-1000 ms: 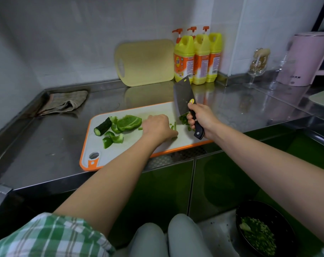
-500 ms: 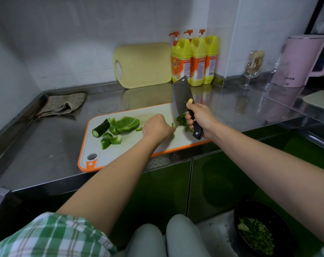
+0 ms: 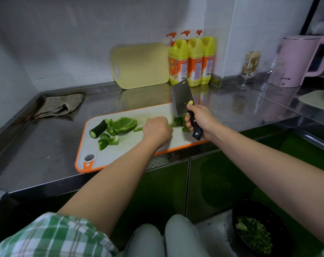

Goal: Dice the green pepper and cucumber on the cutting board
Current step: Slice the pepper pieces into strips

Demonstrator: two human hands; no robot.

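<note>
Our left grip curls down on pepper strips on the board; our right grip clasps the cleaver, blade beside diced bits.

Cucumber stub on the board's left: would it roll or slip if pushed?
Probably rolls: the cucumber stub lies on its rounded side on the flat cutting board. Likely stiff, since it keeps a straight cylinder shape. Its cut end is exposed, so possibly slippery there.
</note>
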